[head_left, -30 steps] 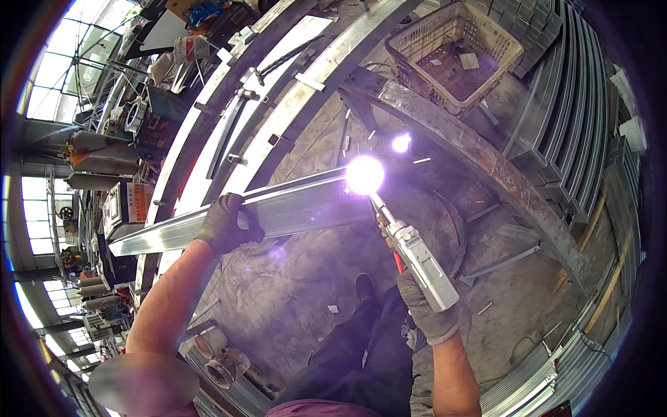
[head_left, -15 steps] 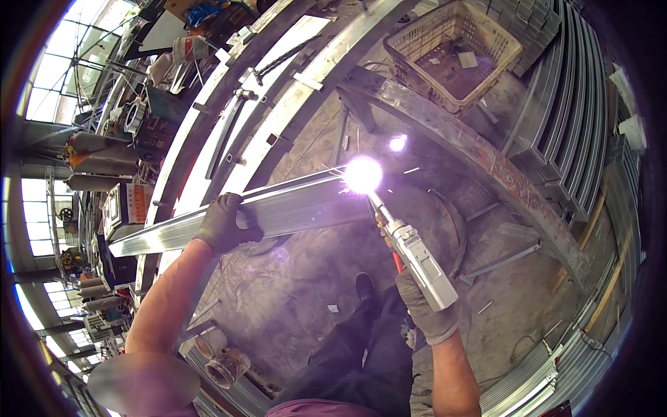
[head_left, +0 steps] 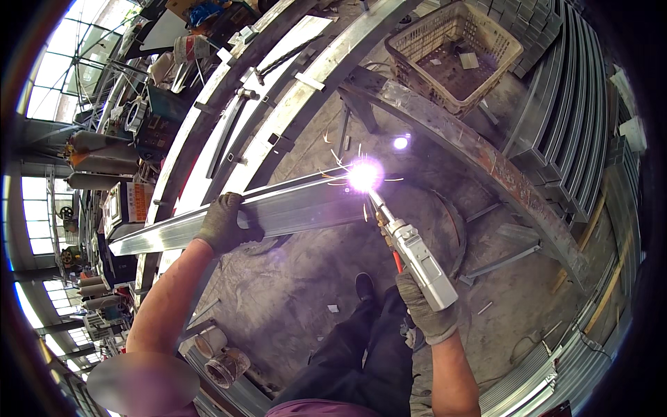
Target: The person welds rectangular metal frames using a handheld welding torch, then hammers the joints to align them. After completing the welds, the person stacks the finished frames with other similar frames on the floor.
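Note:
My left hand (head_left: 226,226), in a dark work glove, grips a long silvery metal channel (head_left: 299,207) partway along its length. The channel slants from the lower left up to the middle of the view. My gloved right hand (head_left: 425,309) is closed round the rear of a grey-white welding gun (head_left: 421,260) with a red part at its side. Its nozzle points up and left to the channel's right end. There a bright white-violet glow (head_left: 364,174) throws sparks and hides the tip and the channel's end.
Long steel beams (head_left: 333,66) of a stand run under the channel's left part. A rusty beam (head_left: 472,146) crosses at the right, below a plastic crate (head_left: 455,104). Stacked metal profiles (head_left: 556,132) lie far right. A dirty bucket (head_left: 227,367) stands at the lower left.
The glow at the nozzle looks smaller, with longer sparks spraying up and sideways. Both hands, the channel and the welding gun stay almost in place.

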Demonstrator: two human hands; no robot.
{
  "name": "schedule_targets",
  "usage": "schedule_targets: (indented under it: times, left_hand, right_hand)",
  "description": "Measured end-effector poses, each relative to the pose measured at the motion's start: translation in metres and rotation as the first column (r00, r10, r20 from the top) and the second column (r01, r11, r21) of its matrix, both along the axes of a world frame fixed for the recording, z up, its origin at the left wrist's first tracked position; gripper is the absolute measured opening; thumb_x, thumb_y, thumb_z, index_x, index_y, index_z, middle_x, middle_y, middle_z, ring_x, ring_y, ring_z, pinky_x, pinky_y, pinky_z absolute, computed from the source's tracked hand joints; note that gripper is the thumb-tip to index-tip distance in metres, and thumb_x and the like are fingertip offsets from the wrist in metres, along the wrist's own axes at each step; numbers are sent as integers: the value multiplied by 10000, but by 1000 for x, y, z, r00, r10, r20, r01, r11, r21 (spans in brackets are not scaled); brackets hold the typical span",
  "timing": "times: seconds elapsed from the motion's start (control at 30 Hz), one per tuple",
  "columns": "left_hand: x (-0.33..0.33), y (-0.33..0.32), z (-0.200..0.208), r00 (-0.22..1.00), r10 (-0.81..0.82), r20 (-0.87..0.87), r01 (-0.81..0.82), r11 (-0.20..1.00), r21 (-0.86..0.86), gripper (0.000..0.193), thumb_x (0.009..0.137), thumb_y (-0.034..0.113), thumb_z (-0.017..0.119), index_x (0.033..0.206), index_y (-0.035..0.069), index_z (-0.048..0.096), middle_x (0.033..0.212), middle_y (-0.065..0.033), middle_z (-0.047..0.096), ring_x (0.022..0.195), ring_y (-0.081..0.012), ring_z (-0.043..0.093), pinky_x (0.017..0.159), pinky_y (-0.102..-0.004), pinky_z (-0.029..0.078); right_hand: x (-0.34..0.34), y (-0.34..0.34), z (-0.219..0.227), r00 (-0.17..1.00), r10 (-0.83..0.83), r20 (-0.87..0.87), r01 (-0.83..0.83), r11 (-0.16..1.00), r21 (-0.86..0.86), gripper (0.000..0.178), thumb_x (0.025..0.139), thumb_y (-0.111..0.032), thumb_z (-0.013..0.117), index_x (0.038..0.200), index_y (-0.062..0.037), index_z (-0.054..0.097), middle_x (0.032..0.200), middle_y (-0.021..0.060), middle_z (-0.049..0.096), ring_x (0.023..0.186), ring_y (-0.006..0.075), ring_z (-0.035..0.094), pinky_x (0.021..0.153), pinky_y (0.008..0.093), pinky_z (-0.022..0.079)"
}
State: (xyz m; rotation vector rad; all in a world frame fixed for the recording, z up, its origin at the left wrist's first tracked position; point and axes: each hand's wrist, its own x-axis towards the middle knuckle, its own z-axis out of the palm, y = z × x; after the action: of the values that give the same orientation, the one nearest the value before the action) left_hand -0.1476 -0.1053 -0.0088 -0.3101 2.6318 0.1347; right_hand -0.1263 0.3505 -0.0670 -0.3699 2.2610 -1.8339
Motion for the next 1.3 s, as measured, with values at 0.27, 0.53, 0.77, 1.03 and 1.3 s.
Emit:
schedule_targets:
  times: [0.27,0.53,0.77,1.03,1.3]
  left_hand:
    - [4,-4,-6,999,-14,-39,12,999,-45,871,661,487,984,1282,4,611,1298,-218,614,1268,-385,587,1130,-471,463]
    - [4,-11,-10,998,-34,-61,34,999,-1,932,616,432,1023,1317,3,585,1273,-208,625,1216,-405,604,1067,-489,483]
    - [3,-10,-10,997,-41,-60,39,998,-41,975,619,449,1016,1352,-17,574,1305,-220,617,1254,-409,587,1089,-473,479]
    - [-1,-8,-7,1000,11,25,-10,998,-57,1004,613,450,1023,1374,-6,552,1323,-212,608,1280,-386,573,1107,-462,479]
    - [0,-8,-7,1000,-15,0,15,997,-69,977,613,480,1016,1343,3,576,1311,-209,619,1268,-388,586,1109,-466,478]
  right_hand:
    - [-4,2,11,997,62,45,-66,994,83,237,1012,-23,703,1228,72,717,1064,122,768,949,206,762,757,337,614]
    - [18,12,-2,959,-77,274,121,981,-149,282,995,-93,775,1252,11,725,1101,83,770,975,188,733,833,340,601]
    - [24,23,-25,995,-77,-63,84,990,110,246,905,-130,855,1108,-18,772,993,119,790,860,267,766,755,370,619]
    - [24,22,-15,999,-30,28,28,998,58,213,956,-41,768,1160,20,753,1042,128,802,918,235,785,793,360,651]
    - [33,21,-23,815,46,577,226,893,-390,262,1028,10,640,1273,86,695,1163,201,780,1012,258,784,900,398,677]
